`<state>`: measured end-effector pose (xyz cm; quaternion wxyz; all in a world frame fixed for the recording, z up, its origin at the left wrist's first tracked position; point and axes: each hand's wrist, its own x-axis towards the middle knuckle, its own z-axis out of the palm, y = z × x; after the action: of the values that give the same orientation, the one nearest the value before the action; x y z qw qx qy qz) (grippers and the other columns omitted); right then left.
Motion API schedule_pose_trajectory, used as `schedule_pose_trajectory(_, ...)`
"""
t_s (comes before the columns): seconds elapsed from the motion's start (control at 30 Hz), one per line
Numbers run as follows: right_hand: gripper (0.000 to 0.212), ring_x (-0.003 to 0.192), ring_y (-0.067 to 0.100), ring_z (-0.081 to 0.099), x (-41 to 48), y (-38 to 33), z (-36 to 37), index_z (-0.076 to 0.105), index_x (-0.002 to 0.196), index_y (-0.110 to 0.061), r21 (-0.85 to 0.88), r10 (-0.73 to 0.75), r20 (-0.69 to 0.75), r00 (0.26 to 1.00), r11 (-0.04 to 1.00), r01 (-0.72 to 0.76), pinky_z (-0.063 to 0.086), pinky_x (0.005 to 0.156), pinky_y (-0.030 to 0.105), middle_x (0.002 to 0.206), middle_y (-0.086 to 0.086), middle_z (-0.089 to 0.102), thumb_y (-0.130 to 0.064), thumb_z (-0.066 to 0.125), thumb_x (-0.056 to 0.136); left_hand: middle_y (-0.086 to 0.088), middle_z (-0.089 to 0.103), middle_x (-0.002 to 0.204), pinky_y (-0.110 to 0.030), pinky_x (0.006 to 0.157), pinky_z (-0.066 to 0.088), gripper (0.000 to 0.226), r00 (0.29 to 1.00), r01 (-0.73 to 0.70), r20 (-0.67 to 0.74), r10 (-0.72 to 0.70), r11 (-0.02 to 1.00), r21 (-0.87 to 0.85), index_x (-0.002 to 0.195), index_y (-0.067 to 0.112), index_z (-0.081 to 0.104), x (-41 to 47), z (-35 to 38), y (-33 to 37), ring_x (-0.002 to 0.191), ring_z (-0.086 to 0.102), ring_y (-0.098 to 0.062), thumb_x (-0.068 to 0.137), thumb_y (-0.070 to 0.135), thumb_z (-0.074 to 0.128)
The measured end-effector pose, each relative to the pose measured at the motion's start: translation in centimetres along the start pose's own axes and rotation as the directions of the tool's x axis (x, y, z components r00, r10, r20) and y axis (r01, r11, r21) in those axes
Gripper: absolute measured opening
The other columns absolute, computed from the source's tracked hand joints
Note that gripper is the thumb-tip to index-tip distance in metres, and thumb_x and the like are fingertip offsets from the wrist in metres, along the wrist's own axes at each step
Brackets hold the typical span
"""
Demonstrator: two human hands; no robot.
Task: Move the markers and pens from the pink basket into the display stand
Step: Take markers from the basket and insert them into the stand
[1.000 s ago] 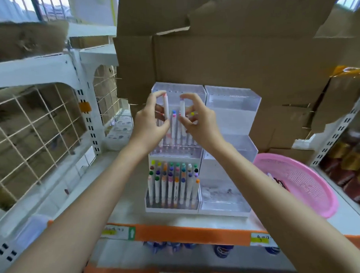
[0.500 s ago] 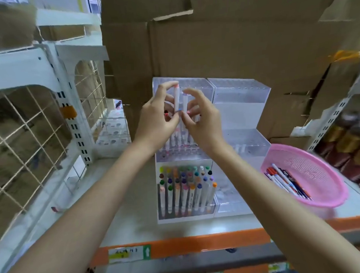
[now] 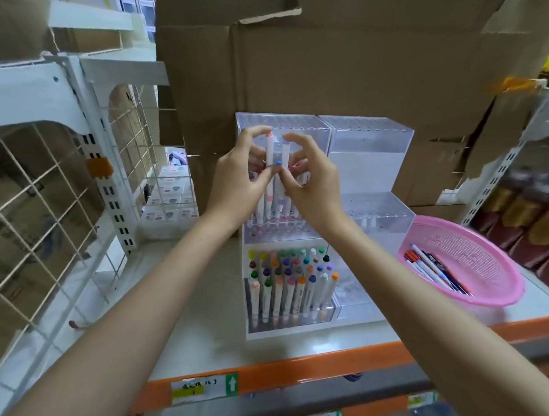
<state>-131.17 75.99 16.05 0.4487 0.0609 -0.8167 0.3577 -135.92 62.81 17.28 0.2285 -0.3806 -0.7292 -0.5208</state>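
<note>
The left grip (image 3: 243,177) pinches a pink-capped marker (image 3: 269,148) and the right grip (image 3: 311,181) a lilac-capped marker (image 3: 285,152). Both stand upright over the middle tier of the clear display stand (image 3: 371,159) at frame centre. They look like light, stiff, smooth plastic, probably slippery, so hold the barrel rather than the cap. Remaining pens (image 3: 435,271) lie in the pink basket (image 3: 503,295), lower right.

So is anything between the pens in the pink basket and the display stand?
Nothing visible. The pink basket with the pens sits open beside the display stand; the left hand and right hand grip markers at its middle tier.
</note>
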Motion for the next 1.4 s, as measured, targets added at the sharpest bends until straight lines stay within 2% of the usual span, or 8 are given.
schedule_pose_trajectory(0.17,0.04,0.066,0.011,0.058,0.0,0.2,0.2,0.056,0.124,-0.015,-0.011,0.0,-0.016,1.0,1.0,0.0,0.044,0.062,0.01,0.08,-0.003,0.055,-0.008,0.068,0.086,0.002,0.069,0.086,-0.017,0.079,0.052,0.048,1.0,-0.004,0.004,0.004,1.0,-0.002,0.125,0.019,0.052,0.0,0.1,-0.3,0.082,0.064,-0.005,0.082,0.013,0.073)
schedule_pose_trajectory(0.4,0.04,0.066,0.007,0.059,-0.2,0.4,0.2,0.056,0.124,-0.015,-0.019,-0.009,-0.036,0.999,1.0,0.008,0.043,0.061,0.008,0.082,-0.002,0.057,-0.009,0.069,0.087,0.001,0.07,0.089,0.0,0.075,0.041,0.045,1.0,0.016,0.025,-0.016,1.0,0.005,0.123,0.017,0.052,-0.2,0.1,-0.9,0.085,0.064,-0.005,0.083,0.015,0.073)
schedule_pose_trajectory(0.57,0.04,0.065,0.008,0.058,-0.5,0.6,0.3,0.055,0.124,-0.015,-0.018,0.0,-0.036,0.999,1.0,0.0,0.043,0.061,0.008,0.079,-0.009,0.052,-0.009,0.068,0.087,0.004,0.068,0.089,0.0,0.076,0.041,0.043,1.0,-0.007,0.018,0.006,1.0,0.02,0.121,0.016,0.053,-0.3,0.2,-1.0,0.083,0.062,-0.001,0.083,0.015,0.073)
schedule_pose_trajectory(0.67,0.039,0.066,0.011,0.059,-0.9,0.8,0.4,0.055,0.124,-0.015,-0.018,0.007,-0.03,1.0,1.0,-0.007,0.044,0.059,0.01,0.081,-0.004,0.054,-0.01,0.068,0.088,0.009,0.064,0.089,0.001,0.075,0.04,0.042,1.0,-0.026,0.013,0.025,0.998,0.05,0.121,0.017,0.055,-0.5,0.5,-1.2,0.08,0.057,0.006,0.083,0.015,0.073)
schedule_pose_trajectory(0.87,0.039,0.066,0.014,0.06,-1.1,0.8,0.3,0.055,0.124,-0.014,-0.013,-0.006,-0.038,0.999,1.0,0.005,0.043,0.057,0.008,0.084,0.003,0.056,-0.011,0.068,0.088,0.0,0.067,0.097,-0.003,0.078,0.04,0.042,1.0,-0.028,-0.008,0.028,0.997,0.066,0.12,0.016,0.056,-0.8,0.7,-1.5,0.093,0.061,-0.007,0.082,0.015,0.074)
schedule_pose_trajectory(0.97,0.038,0.065,0.012,0.058,-1.1,0.8,0.2,0.055,0.125,-0.013,-0.005,0.002,-0.038,0.999,1.0,-0.002,0.041,0.055,0.008,0.085,0.004,0.056,-0.01,0.067,0.088,0.001,0.066,0.098,-0.006,0.079,0.042,0.042,0.999,-0.041,-0.002,0.041,0.996,0.073,0.119,0.018,0.056,-0.9,0.7,-1.5,0.095,0.061,-0.007,0.081,0.017,0.075)
schedule_pose_trajectory(1.2,0.038,0.063,0.012,0.057,-1.3,1.1,0.1,0.055,0.124,-0.012,-0.013,-0.003,-0.032,0.999,1.0,0.003,0.042,0.056,0.008,0.079,-0.001,0.054,-0.01,0.068,0.088,0.007,0.061,0.093,0.001,0.076,0.036,0.032,0.999,-0.044,0.004,0.044,0.995,0.088,0.11,0.017,0.059,-0.8,0.6,-1.7,0.089,0.055,-0.003,0.082,0.021,0.074)
schedule_pose_trajectory(1.4,0.038,0.063,0.012,0.057,-1.2,1.1,0.1,0.055,0.123,-0.013,-0.007,0.004,-0.032,0.999,1.0,-0.004,0.041,0.057,0.009,0.079,0.0,0.055,-0.008,0.068,0.088,0.001,0.063,0.096,-0.008,0.078,0.034,0.02,0.994,-0.106,0.017,0.105,0.977,0.184,0.097,0.011,0.064,-1.2,1.1,-2.3,0.095,0.051,-0.01,0.081,0.017,0.074)
